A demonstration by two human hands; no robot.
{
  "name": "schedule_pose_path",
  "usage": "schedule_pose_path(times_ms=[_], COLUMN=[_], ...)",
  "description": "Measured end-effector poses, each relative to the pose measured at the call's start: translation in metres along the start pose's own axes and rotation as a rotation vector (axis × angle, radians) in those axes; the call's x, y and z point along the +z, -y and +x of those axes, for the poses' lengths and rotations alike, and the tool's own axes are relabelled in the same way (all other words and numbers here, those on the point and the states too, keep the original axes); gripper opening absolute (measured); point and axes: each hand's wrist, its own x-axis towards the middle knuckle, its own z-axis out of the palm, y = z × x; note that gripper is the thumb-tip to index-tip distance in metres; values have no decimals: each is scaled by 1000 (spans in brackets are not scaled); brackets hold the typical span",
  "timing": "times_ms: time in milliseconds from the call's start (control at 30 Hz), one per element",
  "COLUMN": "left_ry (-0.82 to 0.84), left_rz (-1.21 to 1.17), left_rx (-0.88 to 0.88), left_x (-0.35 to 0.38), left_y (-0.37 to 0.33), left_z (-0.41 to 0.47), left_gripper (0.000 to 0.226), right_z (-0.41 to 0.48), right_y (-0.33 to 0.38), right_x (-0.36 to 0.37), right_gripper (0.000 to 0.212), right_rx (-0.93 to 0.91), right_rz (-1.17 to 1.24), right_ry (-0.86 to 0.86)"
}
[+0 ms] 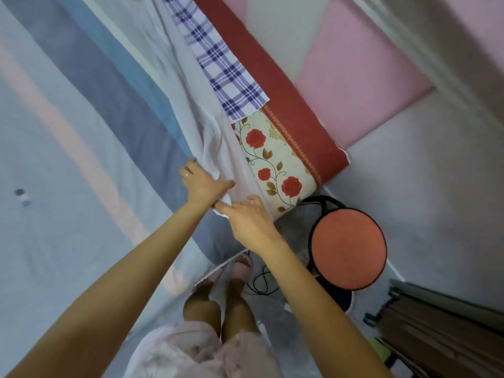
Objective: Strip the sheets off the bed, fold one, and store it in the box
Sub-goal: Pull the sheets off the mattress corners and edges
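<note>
White sheet [191, 118] bunches at the mattress corner [283, 186], gripped by left hand [203, 184] and pinched by right hand [249, 221].

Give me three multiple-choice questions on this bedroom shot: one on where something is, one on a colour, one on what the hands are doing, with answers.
1. Where is the round stool? A on the bed; B on the floor by the mattress corner; C on a shelf.
2. What colour are the roses on the mattress side? A red; B yellow; C blue.
3. What are the left hand and right hand doing? A hanging idle; B lifting the stool; C gripping the white sheet.
Answers: B, its seat sits beside the exposed corner; A, red blooms on cream fabric; C, fingers of both curl into the bunched sheet.
</note>
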Motion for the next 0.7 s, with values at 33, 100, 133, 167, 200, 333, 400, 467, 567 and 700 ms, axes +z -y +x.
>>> schedule_pose_path(times_ms=[33, 100, 133, 167, 200, 333, 400, 467, 567, 700], left_ry=[-45, -74, -65, -70, -82, -236, -274, -344, -342, -340], left_rz=[171, 406, 452, 428, 374, 153, -146, -484, -829, -704], left_rx=[44, 73, 70, 53, 24, -9, 51, 100, 119, 276], left_x=[-7, -23, -28, -35, -43, -78, -104, -133, -172, -204], left_y=[-1, 5, 10, 15, 21, 37, 41, 40, 41, 62], left_z=[-9, -17, -15, -17, -19, -34, -45, -64, -108, -164], left_gripper=[90, 70, 57, 43, 33, 13, 17, 20, 20, 23], right_z=[-2, -9, -12, -15, -17, -27, -29, -26, -12, 11], right_y=[9, 27, 33, 40, 46, 61, 62, 60, 85, 177], right_x=[-2, -6, -5, -6, -8, -12, -16, -21, -38, -77], right_gripper=[67, 69, 72, 75, 78, 78, 66, 52, 43, 33], right_rx=[-22, -74, -94, -121, -150, -186, -101, 0, 161, 392], right_rz=[-26, -87, -115, -148, -178, -176, -40, 78, 281, 1054], right_ry=[18, 52, 59, 74, 86, 175, 224, 265, 228, -51])
